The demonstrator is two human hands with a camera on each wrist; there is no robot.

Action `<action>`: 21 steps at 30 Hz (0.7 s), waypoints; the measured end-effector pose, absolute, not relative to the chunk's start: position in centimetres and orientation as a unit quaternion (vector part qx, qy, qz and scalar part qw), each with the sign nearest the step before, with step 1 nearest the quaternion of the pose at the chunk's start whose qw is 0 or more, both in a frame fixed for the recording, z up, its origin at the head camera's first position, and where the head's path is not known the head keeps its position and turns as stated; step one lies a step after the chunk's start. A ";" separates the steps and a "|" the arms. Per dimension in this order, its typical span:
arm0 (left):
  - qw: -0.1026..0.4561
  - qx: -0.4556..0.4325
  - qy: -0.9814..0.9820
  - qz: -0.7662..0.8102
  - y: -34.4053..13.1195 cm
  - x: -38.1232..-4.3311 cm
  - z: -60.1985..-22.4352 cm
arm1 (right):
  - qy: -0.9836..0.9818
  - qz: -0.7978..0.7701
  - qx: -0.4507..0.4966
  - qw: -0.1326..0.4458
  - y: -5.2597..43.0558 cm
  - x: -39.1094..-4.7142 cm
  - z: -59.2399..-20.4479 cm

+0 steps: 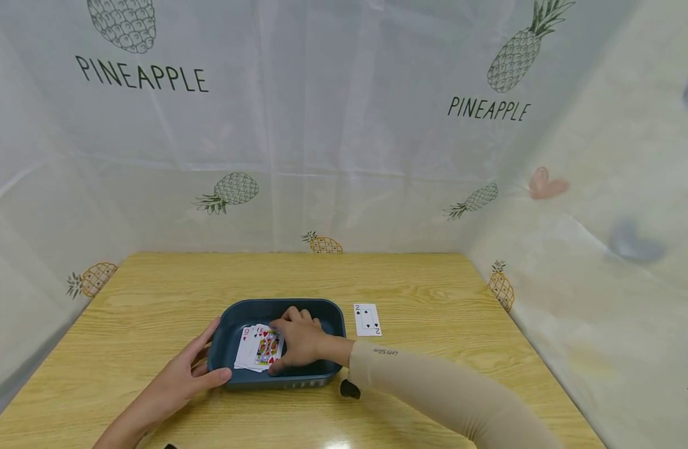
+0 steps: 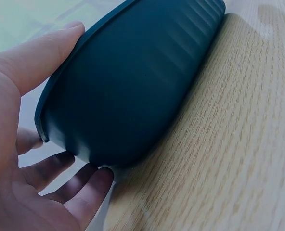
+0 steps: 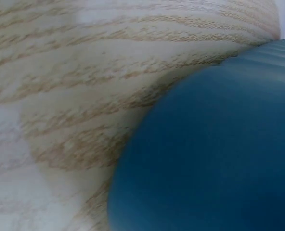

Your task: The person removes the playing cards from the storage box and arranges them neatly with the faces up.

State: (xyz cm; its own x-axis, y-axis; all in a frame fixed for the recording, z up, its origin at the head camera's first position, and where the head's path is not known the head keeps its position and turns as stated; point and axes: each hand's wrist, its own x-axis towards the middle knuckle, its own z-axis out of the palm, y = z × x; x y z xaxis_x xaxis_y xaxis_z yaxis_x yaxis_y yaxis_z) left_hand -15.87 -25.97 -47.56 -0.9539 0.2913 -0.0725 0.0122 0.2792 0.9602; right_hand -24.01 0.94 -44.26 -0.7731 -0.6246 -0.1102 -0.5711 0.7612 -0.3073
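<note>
A dark blue plastic bin [image 1: 334, 324] with rounded corners stands on the table. Inside it, toward the left, lies a loose pile of face-up playing cards [image 1: 267, 347], with a king of hearts on top and a red ten showing beside it. My left hand [image 1: 183, 374] holds the bin's left end, thumb over the near rim and fingers against the outer wall [image 2: 118, 86]. Reaching into the bin, my right hand [image 1: 304, 342] grips the pile's right side, index finger at the far edge and thumb at the near one. The right wrist view shows only the bin's outside and the tabletop.
A two of spades [image 1: 368, 320] lies face up on the table, just right of the bin. The wooden tabletop [image 1: 433, 349] ends at a pale curtain [image 1: 344, 137] printed with pineapples, which hangs behind and along both sides. A small black object [image 1: 350, 390] shows beneath the right wrist.
</note>
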 end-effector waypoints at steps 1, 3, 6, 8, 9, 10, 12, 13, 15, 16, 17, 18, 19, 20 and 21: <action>0.117 0.096 0.791 0.593 -26.0 -15.9 -47.6 | 0.933 -0.129 -0.321 0.103 0.9 -24.1 -44.3; 0.115 0.098 0.791 0.592 -26.0 -15.9 -47.6 | 0.933 -0.129 -0.321 0.104 0.9 -24.1 -44.3; 0.113 0.094 0.794 0.590 -26.0 -15.9 -47.6 | 0.933 -0.127 -0.321 0.104 0.9 -24.3 -44.4; 0.114 0.089 0.795 0.589 -26.0 -15.8 -47.6 | 0.932 -0.125 -0.323 0.103 0.9 -24.4 -44.4; 0.114 0.089 0.797 0.587 -26.0 -15.8 -47.6 | 0.932 -0.122 -0.326 0.102 0.9 -24.4 -44.4; 0.114 0.088 0.797 0.586 -26.0 -15.8 -47.6 | 0.932 -0.121 -0.327 0.101 0.9 -24.5 -44.4; 0.114 0.087 0.798 0.586 -26.0 -15.8 -47.5 | 0.931 -0.120 -0.331 0.100 0.9 -24.6 -44.4; 0.114 0.089 0.798 0.585 -26.0 -15.8 -47.5 | 0.930 -0.120 -0.333 0.099 0.9 -24.6 -44.3; 0.116 0.089 0.796 0.588 -26.0 -15.9 -47.5 | 0.928 -0.122 -0.338 0.100 1.0 -24.7 -44.2; 0.117 0.086 0.794 0.591 -26.0 -15.9 -47.5 | 0.926 -0.126 -0.341 0.102 1.0 -24.8 -44.1; 0.119 0.084 0.792 0.593 -26.0 -15.9 -47.6 | 0.924 -0.128 -0.345 0.102 1.1 -24.9 -44.0; 0.119 0.084 0.792 0.593 -26.0 -15.9 -47.6 | 0.922 -0.132 -0.349 0.102 1.2 -24.9 -43.9; 0.120 0.084 0.791 0.593 -26.0 -15.9 -47.6 | 0.920 -0.135 -0.353 0.101 1.3 -25.0 -43.7; 0.120 0.081 0.791 0.595 -26.0 -15.9 -47.6 | 0.918 -0.138 -0.359 0.098 1.5 -25.1 -43.5; 0.120 0.080 0.791 0.594 -26.0 -15.9 -47.7 | 0.916 -0.142 -0.364 0.096 1.6 -25.2 -43.3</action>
State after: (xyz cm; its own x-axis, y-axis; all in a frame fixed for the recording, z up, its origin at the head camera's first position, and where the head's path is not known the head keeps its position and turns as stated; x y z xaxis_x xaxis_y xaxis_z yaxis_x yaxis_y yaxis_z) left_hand -15.93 -26.03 -47.67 -0.9584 0.2696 -0.0940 -0.0150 0.2814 0.9595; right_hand -25.18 1.62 -43.35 -0.7170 -0.6931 -0.0736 -0.6385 0.6955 -0.3297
